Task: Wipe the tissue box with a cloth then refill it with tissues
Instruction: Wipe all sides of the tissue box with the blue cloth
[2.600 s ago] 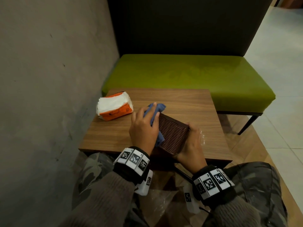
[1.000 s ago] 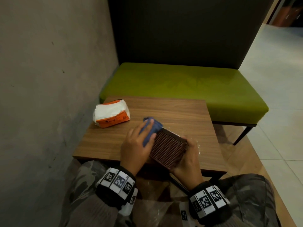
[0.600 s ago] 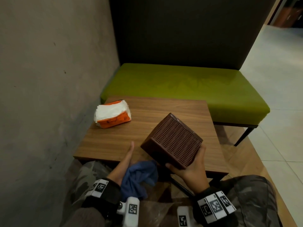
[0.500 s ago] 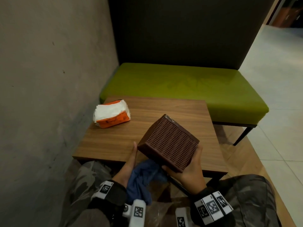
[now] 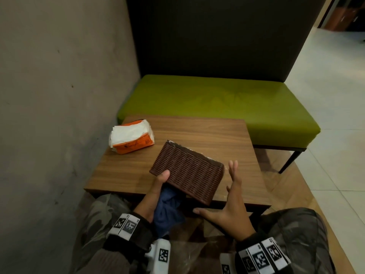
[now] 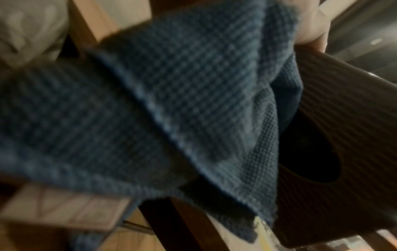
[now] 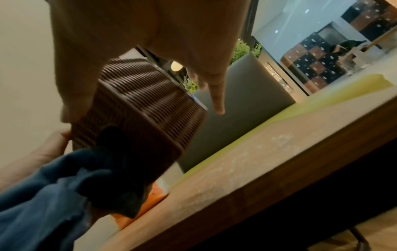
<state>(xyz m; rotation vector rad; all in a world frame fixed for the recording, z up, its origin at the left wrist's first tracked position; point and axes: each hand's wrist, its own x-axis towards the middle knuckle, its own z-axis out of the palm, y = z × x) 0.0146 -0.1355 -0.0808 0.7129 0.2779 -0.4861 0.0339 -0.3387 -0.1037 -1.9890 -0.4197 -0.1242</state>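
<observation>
Brown woven tissue box tilted above desk edge, left hand pinching it w/ blue cloth beneath. Right hand spread wide, empty. Wiping step, probably underside next; needs regrip. Tissue pack waits nearby.

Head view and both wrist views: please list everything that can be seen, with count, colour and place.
tissue box: one, dark brown, woven look, tilted above the table's near edge
cloth: one, blue, bunched under the box
tissue pack: one, orange wrapper with white tissues, on the table's far left corner
table: one, brown wood, beside the wall
bench: one, green seat, dark back, behind the table
left hand: grips the box and cloth, thumb on the box's corner
right hand: fingers spread, beside the box's right end
</observation>
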